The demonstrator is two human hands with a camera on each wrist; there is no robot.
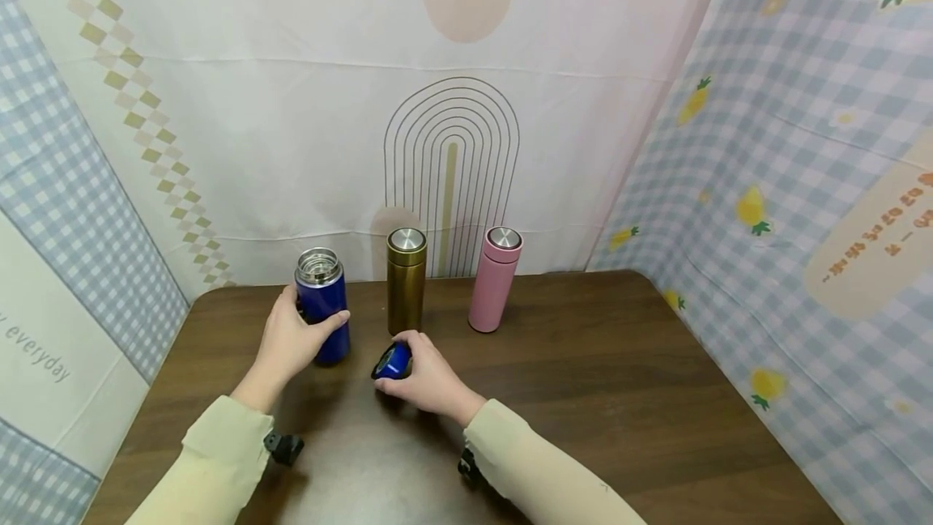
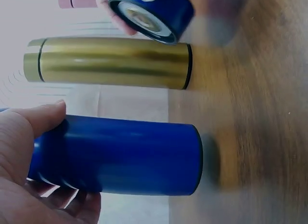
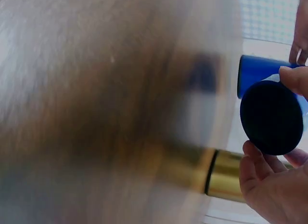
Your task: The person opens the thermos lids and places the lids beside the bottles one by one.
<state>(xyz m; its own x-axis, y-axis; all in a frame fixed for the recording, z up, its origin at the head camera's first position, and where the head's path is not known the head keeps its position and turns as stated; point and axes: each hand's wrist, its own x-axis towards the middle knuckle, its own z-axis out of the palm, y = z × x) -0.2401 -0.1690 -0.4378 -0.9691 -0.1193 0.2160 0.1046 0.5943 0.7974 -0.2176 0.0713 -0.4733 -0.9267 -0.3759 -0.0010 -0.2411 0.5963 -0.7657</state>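
**Uncapped blue flask in your left hand, its lid tilted in your right**

Your left hand wraps the blue flask, which is upright on the left part of the table, steel mouth uppermost. Your right hand pinches the blue lid between thumb and fingers, tilted, in front of the gold flask and apart from the blue one.

The likeliest trouble is a knock: your right fingertips are near the gold flask's base, and a push towards the back could tip it. Whether they touch it, you cannot tell from here. The lid is held near its rim, so a loose pinch could let it slip and roll. A sideways pull by your left hand could topple the blue flask and spill anything in it; its contents don't show.

Mind the edges: the gold flask and the pink flask are near the back edge, against the cloth, and the left edge slants past your left forearm. Your widest stretch of bare wood is to the right of the pink flask, with more in front, between your forearms.
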